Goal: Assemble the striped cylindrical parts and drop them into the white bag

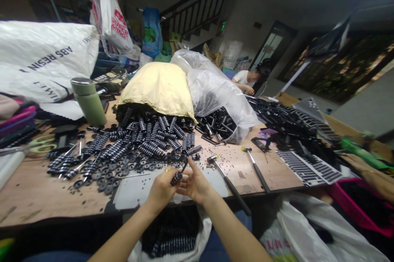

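My left hand (161, 190) and my right hand (195, 184) meet over the table's front edge. Together they pinch a thin metal rod (184, 167) with a short stack of black discs (176, 178) threaded on it. The left fingers close round the stack, and the right fingers close on the rod just above it. In front of my hands lie loose black discs (123, 169) and a heap of finished ribbed stacks (147, 135). A white plate (135, 192) lies flat under my hands.
Two small hammers (227, 182) (255, 167) lie to the right. A green flask (89, 102) stands at the left, with a yellow sack (160, 87) and clear plastic bags (215, 94) behind. Another person (246, 81) sits at the far end. An open bag of stacks (172, 237) sits below the table edge.
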`<state>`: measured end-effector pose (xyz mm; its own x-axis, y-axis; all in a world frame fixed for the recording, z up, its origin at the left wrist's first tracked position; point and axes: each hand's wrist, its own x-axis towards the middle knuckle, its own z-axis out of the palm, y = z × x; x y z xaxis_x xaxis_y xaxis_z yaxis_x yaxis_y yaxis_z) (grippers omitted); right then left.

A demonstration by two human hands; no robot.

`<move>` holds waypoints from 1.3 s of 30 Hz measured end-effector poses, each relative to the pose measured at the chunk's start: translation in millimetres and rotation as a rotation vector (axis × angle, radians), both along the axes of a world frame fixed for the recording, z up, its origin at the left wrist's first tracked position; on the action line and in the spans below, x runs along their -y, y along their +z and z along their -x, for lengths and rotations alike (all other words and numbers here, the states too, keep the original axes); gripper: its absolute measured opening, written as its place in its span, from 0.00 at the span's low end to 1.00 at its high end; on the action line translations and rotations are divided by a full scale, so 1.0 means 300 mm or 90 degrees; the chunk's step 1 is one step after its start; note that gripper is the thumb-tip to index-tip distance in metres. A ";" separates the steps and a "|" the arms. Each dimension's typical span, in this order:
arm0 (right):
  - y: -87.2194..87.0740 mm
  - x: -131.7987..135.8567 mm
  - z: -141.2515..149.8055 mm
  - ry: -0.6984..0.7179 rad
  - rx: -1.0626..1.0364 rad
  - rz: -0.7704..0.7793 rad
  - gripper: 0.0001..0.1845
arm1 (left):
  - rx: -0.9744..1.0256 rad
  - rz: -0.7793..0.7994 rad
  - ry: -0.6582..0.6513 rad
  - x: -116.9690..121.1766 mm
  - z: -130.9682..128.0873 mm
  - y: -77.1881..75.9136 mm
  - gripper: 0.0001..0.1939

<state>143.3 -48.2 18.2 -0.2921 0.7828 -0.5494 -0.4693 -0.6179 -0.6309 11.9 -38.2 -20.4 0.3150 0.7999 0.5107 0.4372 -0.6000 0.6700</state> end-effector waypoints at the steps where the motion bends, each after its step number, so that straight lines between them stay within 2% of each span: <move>1: -0.010 0.003 -0.008 -0.009 0.018 0.001 0.30 | -0.008 0.016 -0.004 0.006 -0.002 -0.004 0.06; 4: -0.032 0.016 -0.043 -0.101 0.186 -0.099 0.32 | 0.040 0.118 -0.014 0.022 -0.001 0.002 0.09; 6: -0.032 0.036 -0.065 -0.152 0.398 -0.249 0.43 | 0.145 0.258 -0.016 0.025 0.002 0.018 0.13; 7: -0.027 0.049 -0.072 -0.146 0.503 -0.333 0.49 | 0.208 0.343 -0.015 0.023 0.003 0.027 0.16; 9: -0.008 0.081 -0.073 -0.074 0.661 -0.485 0.57 | 0.323 0.494 -0.013 0.017 0.002 0.049 0.21; 11: 0.013 0.111 -0.058 0.014 0.730 -0.601 0.59 | 0.400 0.593 -0.005 0.011 -0.001 0.071 0.24; 13: 0.028 0.129 -0.035 0.078 0.764 -0.681 0.59 | 0.453 0.647 0.006 0.012 -0.007 0.093 0.24; 16: 0.031 0.135 -0.011 0.152 0.781 -0.761 0.59 | 0.540 0.654 0.019 0.021 -0.014 0.117 0.18; 21: 0.016 0.130 -0.011 0.186 0.771 -0.778 0.60 | 0.603 0.684 0.031 0.037 -0.028 0.130 0.14; 26: 0.004 0.126 -0.019 0.214 0.749 -0.743 0.61 | 0.592 0.719 0.032 0.049 -0.046 0.127 0.14; 32: -0.037 0.119 -0.019 0.232 0.720 -0.700 0.64 | 0.557 0.761 0.059 0.059 -0.056 0.108 0.12; 39: -0.058 0.127 -0.010 0.188 0.689 -0.627 0.64 | 0.511 0.791 0.065 0.052 -0.060 0.084 0.11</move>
<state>146.2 -86.4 0.9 -0.3091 0.9456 0.1016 0.5493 0.2647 -0.7926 29.9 -53.9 4.9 0.2031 0.8450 -0.4947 -0.2857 0.5344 0.7955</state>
